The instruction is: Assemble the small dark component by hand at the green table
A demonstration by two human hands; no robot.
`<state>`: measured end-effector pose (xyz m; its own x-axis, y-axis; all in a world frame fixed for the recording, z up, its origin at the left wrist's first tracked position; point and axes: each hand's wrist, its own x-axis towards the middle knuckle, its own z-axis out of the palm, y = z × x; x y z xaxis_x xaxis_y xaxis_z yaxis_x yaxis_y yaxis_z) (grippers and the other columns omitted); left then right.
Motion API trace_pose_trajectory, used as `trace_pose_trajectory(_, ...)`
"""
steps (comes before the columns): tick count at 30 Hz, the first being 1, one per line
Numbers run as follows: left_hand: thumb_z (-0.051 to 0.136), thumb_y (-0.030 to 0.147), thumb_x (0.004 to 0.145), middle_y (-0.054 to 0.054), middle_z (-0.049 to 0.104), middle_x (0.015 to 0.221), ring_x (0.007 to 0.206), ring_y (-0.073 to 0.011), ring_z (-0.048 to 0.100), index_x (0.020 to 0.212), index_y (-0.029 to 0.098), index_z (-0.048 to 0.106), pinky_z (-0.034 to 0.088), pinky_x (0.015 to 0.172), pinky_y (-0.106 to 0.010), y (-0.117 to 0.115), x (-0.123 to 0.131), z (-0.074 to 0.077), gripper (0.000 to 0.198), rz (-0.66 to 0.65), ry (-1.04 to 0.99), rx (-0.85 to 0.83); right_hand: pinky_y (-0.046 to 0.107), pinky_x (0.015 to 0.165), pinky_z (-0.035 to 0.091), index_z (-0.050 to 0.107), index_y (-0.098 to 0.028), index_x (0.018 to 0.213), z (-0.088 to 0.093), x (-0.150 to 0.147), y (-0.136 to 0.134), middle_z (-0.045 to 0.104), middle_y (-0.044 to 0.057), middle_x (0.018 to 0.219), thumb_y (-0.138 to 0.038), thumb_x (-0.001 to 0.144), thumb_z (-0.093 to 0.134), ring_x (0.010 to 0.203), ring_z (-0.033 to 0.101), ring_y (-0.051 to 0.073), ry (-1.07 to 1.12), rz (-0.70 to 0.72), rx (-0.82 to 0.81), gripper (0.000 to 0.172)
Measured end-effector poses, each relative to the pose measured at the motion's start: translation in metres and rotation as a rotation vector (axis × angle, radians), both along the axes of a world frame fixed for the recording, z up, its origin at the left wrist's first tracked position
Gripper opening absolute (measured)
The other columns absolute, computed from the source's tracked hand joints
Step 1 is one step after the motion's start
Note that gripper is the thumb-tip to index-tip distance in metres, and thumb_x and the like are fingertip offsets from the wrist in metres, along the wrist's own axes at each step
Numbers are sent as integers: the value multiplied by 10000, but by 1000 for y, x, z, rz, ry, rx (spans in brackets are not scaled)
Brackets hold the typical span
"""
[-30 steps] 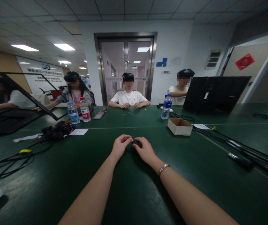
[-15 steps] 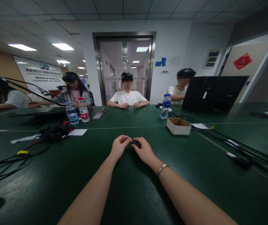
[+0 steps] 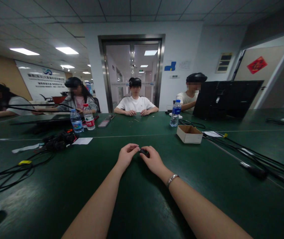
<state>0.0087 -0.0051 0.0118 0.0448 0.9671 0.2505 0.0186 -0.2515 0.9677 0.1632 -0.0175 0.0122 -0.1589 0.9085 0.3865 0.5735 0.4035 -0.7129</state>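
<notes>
Over the green table, my two hands meet in front of me. My right hand is closed on a small black object, gripped between thumb and fingers. Its exact kind is too small to make out. At the object's left end a small pale, shiny part shows, and there the thumb and fingertips of my left hand are pinched together. The fingers cover part of both ends.
An open cardboard box stands ahead to the right, near a water bottle. Black cables run along the right; more cables lie left. Two bottles stand back left. Several people sit across the table; a monitor stands right.
My hands and the small black object stay almost in place. Across the table at the far left, a dark, thin arm-like bar has swung lower.
</notes>
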Motion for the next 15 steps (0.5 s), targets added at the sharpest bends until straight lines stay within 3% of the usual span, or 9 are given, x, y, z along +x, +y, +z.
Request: trace_pose_trajectory(15, 687, 283, 722, -85, 689, 1072, 1025, -205, 623, 1004, 183, 689, 427, 993, -383, 7, -1, -7, 299, -118, -85, 51, 303, 771, 448, 640, -183, 977, -4, 0, 3, 590, 46, 919, -229, 806, 577, 821, 554, 159, 8, 2, 14, 188)
